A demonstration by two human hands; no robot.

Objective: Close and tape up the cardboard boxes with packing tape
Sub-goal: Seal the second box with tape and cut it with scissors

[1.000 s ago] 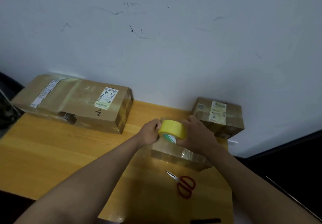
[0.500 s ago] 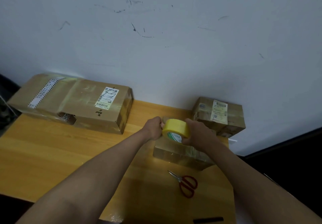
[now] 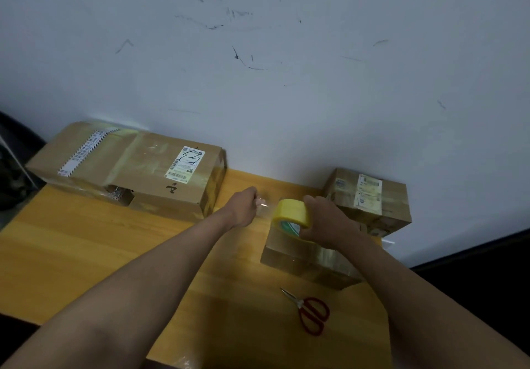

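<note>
My right hand [image 3: 327,219] grips a yellow roll of packing tape [image 3: 292,212] just above a small cardboard box [image 3: 304,256] lying in front of me. My left hand [image 3: 243,206] pinches the free end of the clear tape, and a short strip stretches between it and the roll. The small box is shiny with tape across its top. A second small box [image 3: 370,199] with white labels stands behind it against the wall. A long box [image 3: 129,168] with a label lies at the back left.
Red-handled scissors [image 3: 309,311] lie on the wooden table [image 3: 86,248] in front of the small box. A white scuffed wall runs behind the table. The table's right edge is close to the boxes, with dark floor beyond it.
My left hand has pulled away to the left from the roll, drawing out a short strip of clear tape. The roll in my right hand stays over the small box.
</note>
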